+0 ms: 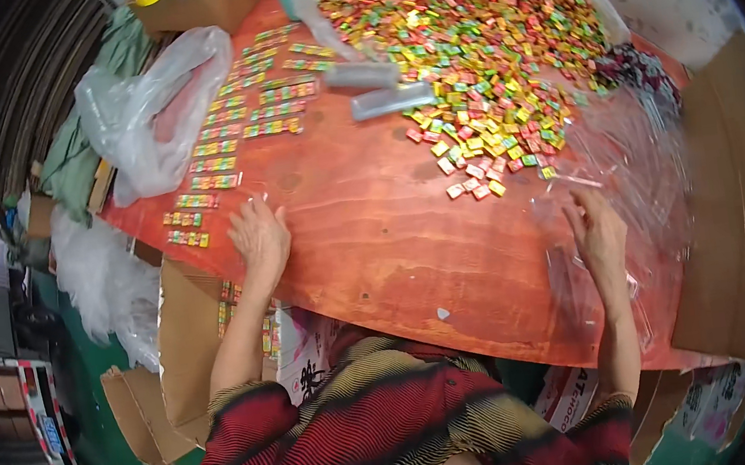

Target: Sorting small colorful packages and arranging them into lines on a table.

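Note:
My left hand point(259, 234) is over the table's left edge, its fingers spread and holding nothing I can see. Just beyond it, short rows of small wrapped sweets point(216, 182) lie in a long column, red, yellow and green. My right hand point(599, 228) is at the right, thumb and fingers apart, over a spread of clear plastic sleeves point(635, 172). Whether its fingertips touch a sleeve is hard to see. A big heap of loose wrapped sweets point(489, 42) covers the far right. Two clear plastic trays point(392, 100), slightly blurred, lie between heap and rows.
The red wooden table point(371, 223) carries all this. A crumpled clear bag point(159, 119) sits at its left edge, a cardboard box point(200, 3) at the far left. Another open carton point(190, 338) stands below my left arm, with sweets inside. Tall cardboard point(732, 207) borders the right side.

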`<state>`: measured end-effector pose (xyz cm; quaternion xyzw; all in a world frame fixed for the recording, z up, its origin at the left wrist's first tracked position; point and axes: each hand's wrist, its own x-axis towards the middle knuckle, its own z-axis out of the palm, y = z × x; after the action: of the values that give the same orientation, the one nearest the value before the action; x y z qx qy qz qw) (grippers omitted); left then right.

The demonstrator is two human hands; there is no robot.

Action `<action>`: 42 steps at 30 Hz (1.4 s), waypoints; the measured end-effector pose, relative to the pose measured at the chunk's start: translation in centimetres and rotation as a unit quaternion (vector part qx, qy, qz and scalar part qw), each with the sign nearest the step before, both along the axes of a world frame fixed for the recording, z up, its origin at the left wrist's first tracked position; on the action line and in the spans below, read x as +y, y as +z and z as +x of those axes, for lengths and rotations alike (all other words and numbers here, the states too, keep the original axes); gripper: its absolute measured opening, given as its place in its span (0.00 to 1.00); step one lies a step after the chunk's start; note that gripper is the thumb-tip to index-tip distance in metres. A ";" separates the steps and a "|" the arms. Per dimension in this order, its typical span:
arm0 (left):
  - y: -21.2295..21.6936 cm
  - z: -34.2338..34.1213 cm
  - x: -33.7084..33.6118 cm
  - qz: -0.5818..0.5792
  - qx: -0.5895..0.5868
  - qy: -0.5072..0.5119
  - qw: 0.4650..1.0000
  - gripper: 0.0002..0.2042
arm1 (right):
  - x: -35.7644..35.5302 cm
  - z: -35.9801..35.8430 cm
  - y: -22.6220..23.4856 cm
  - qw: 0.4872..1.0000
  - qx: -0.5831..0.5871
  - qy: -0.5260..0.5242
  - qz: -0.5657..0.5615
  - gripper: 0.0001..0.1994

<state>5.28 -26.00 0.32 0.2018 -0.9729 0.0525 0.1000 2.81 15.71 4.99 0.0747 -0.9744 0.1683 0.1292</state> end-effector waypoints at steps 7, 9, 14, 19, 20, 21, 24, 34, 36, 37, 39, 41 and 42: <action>-2.5 1.0 -0.4 0.116 0.067 -0.023 0.991 0.17 | -6.5 -0.2 -1.7 0.979 -0.007 0.171 -0.111 0.12; -3.2 0.3 -0.1 0.147 0.085 -0.058 0.984 0.13 | -8.7 0.2 -3.1 0.967 -0.058 0.199 -0.147 0.12; -3.1 -1.0 6.5 0.765 -0.042 -0.072 0.639 0.12 | -14.2 1.2 -3.7 0.842 -0.294 0.246 -0.379 0.15; -4.0 -1.9 15.6 0.878 0.021 -0.111 0.465 0.10 | -14.7 0.7 -5.6 0.818 -0.223 0.149 -0.508 0.15; -4.1 -2.4 17.1 0.815 0.077 -0.151 0.554 0.11 | -14.2 0.7 -4.9 0.831 -0.211 0.132 -0.497 0.13; -4.2 -2.7 18.1 0.738 0.133 -0.190 0.633 0.12 | -13.0 0.2 -5.4 0.823 -0.191 0.108 -0.523 0.08; -3.3 -4.4 19.1 0.692 0.150 -0.298 0.640 0.16 | -7.2 -0.3 -2.6 0.947 -0.003 0.078 -0.312 0.08; -0.6 -22.7 7.2 0.161 0.086 -0.384 0.905 0.27 | 5.6 -5.2 3.8 0.963 0.255 -0.076 0.054 0.18; -0.6 -23.7 5.0 0.124 0.033 -0.395 0.909 0.25 | 0.1 -8.0 1.2 0.975 0.205 0.051 -0.068 0.20; -0.5 -24.2 4.5 0.109 -0.022 -0.364 0.925 0.25 | -2.9 -10.0 -0.6 0.987 0.050 0.003 -0.152 0.20; -0.3 -25.1 4.3 0.087 -0.072 -0.329 0.938 0.24 | -8.9 -13.2 -3.8 0.973 0.145 0.177 -0.011 0.22; -1.1 -25.3 4.8 0.052 -0.084 -0.331 0.939 0.23 | -14.2 -15.1 -5.0 0.971 0.139 0.193 0.028 0.24; -1.2 -25.1 5.0 0.047 -0.082 -0.333 0.938 0.23 | -15.8 -16.3 -6.0 0.972 0.143 0.175 0.058 0.24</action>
<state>-19.79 -20.97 -0.87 -0.1347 -0.9906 -0.0128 0.0219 -13.46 -0.08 -1.05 0.2752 -0.9256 0.1190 0.2312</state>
